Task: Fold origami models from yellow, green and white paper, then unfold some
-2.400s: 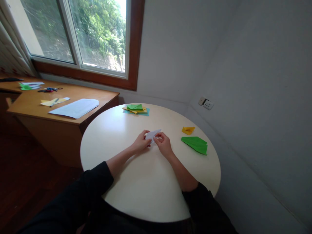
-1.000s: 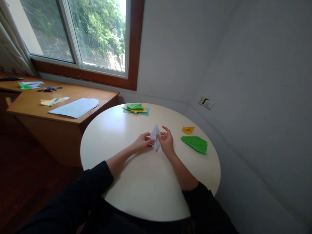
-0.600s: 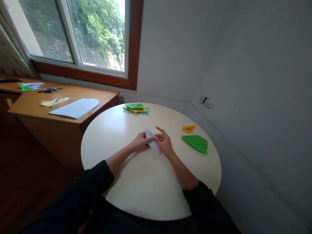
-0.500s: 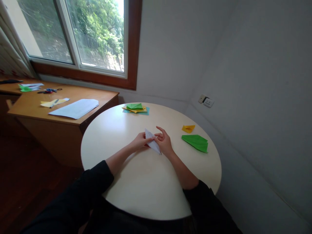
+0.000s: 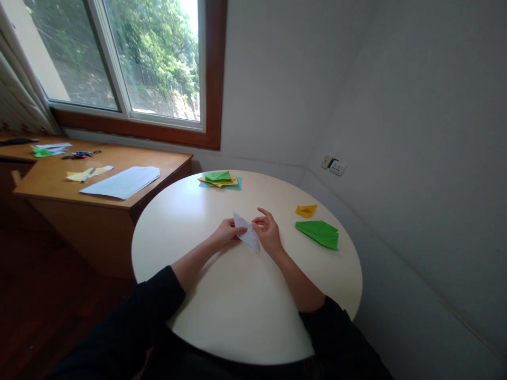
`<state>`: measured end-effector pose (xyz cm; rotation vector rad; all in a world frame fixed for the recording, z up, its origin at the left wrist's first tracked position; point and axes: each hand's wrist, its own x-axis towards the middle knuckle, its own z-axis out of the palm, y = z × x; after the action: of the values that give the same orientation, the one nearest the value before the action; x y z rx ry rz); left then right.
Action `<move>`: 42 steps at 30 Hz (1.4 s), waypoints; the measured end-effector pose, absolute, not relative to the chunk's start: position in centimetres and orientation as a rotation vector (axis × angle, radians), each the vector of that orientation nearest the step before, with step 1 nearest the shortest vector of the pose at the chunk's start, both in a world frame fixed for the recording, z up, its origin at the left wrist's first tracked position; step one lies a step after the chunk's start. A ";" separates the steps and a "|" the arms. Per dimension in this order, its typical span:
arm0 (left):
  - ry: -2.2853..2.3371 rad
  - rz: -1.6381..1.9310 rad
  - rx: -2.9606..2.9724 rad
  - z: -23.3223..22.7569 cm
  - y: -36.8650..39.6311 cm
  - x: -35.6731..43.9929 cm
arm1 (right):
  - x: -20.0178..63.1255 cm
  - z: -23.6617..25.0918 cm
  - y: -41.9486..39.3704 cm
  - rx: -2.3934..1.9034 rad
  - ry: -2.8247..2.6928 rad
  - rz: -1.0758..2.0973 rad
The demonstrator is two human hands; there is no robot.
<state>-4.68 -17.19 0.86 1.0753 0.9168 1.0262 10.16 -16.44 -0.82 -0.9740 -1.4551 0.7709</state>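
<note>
A small folded white paper (image 5: 247, 237), pointed at its two ends, is held just above the round table. My left hand (image 5: 228, 233) grips its left side, thumb on top and fingers beneath. At the upper right edge, my right hand (image 5: 267, 232) pinches the paper between thumb and a fingertip, with the index finger raised. To the right of my hands lie a folded green paper (image 5: 319, 234) and a smaller folded yellow-orange paper (image 5: 306, 211).
The round white table (image 5: 237, 316) stands before me. A pile of green, yellow and blue folded papers (image 5: 219, 179) sits at its far edge. On the wooden desk (image 5: 111, 203) at left are white sheets (image 5: 122, 182), a yellow paper with a pen (image 5: 89, 173) and scissors (image 5: 82, 154).
My right hand has shifted slightly right, from the paper's middle to its edge. More of the white paper's face shows, and it seems opened a little wider.
</note>
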 end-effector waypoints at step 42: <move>0.708 1.333 0.614 -0.2 -15.9 -4.2 | 8.5 -0.9 -17.8 -1.065 -2.089 -0.209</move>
<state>-4.22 -15.95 -0.18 0.6136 0.7083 1.3334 8.48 -17.83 -0.89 -1.0655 -2.0893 -0.2094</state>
